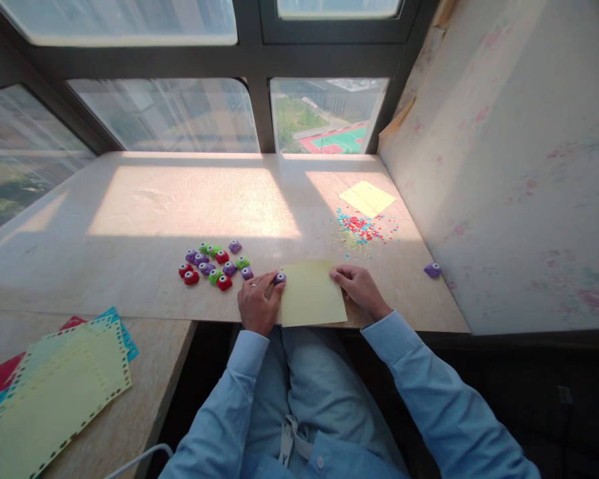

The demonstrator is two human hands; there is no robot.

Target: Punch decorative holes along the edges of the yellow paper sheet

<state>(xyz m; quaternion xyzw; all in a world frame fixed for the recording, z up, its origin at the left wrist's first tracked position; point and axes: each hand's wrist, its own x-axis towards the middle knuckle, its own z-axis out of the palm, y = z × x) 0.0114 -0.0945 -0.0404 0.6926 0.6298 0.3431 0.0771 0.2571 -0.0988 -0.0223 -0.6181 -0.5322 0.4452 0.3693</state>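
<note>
By the left hand [259,305], a small purple punch [279,278] is gripped between thumb and fingers, at the far left corner of a pale yellow sheet [313,297]. The sheet is laid at the worktop's [404,303] front edge, between both hands; its right edge is pinched near the far corner by the right hand [360,287].

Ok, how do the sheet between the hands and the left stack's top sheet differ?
The middle sheet, between left hand and right hand, shows no punched border; the top sheet has one along its edges. The middle sheet lies nearly straight; the top sheet slants. Both are pale yellow.
</note>
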